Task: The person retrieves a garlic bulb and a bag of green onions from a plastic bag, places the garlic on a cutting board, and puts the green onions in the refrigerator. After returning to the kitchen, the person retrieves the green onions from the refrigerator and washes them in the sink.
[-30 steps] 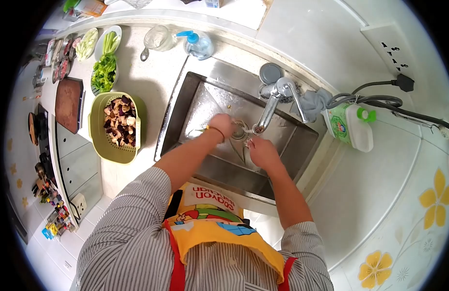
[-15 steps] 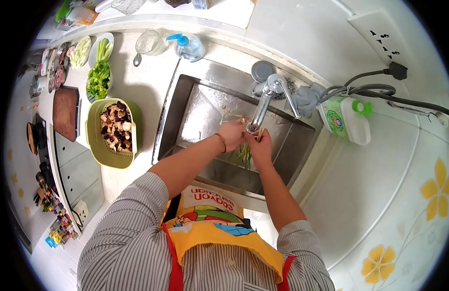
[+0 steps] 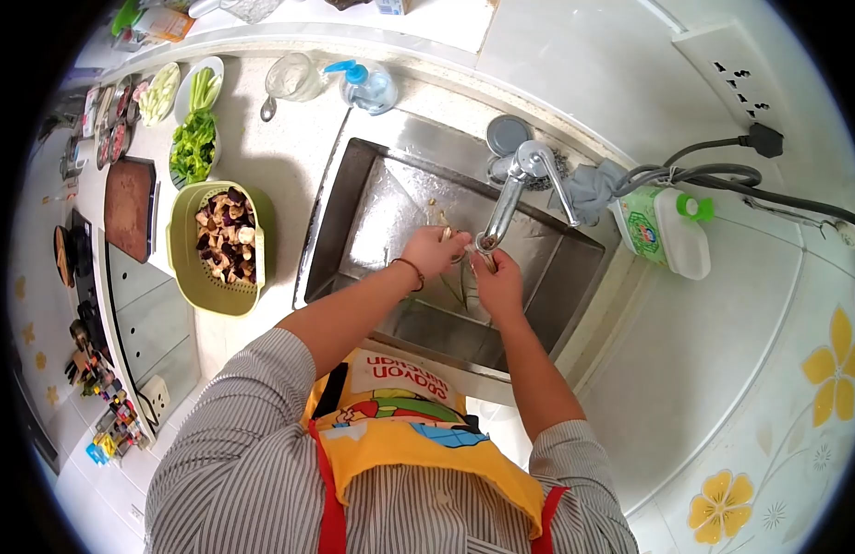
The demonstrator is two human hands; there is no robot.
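Note:
Both of my hands meet under the spout of the chrome faucet [image 3: 512, 189], over the steel sink [image 3: 372, 198]. My left hand [image 3: 433, 250] and my right hand [image 3: 497, 280] together grip a thin bunch of green stalks [image 3: 461, 288] whose ends hang down between them into the basin. A thin band circles my left wrist. Small plant scraps lie on the sink floor beyond my hands.
A green colander of chopped vegetables [image 3: 222, 240] stands on the counter left of the sink, with a bowl of leafy greens [image 3: 194, 143] and a wooden board [image 3: 129, 205] behind it. A soap pump bottle [image 3: 367, 85] and a detergent bottle [image 3: 666, 231] flank the faucet.
My hands rose from the sink drain to the spout, lifting the green stalks, then shifted slightly while still holding them.

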